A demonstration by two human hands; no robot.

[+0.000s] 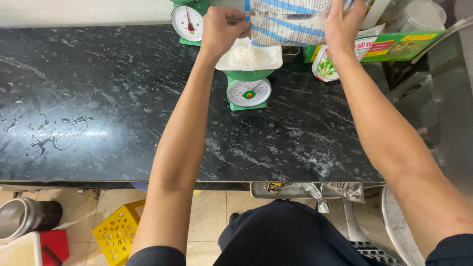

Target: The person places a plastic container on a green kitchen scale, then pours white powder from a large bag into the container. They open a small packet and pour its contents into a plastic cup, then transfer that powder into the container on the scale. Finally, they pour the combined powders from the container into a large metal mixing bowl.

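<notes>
Two forearms rise from the lower edge of the frame across a dark speckled worktop [123, 98] toward the top centre. At the lower left, under the worktop edge, lie a yellow perforated crate [117, 230] and a metal canister [24, 216] on the tiled floor. At centre stands a green dial scale [249, 92] carrying a white tray [266, 59] with a mound of white powder [245, 55]. Directly above the tray, a blue-striped white bag [288, 24] is tilted, and a thin stream of powder falls from its lower left corner. The left hand [221, 24] is closed on the bag's left edge; the right hand [345, 22] grips its right side. A second green scale [188, 22] stands at the far edge, just left of the left hand.
</notes>
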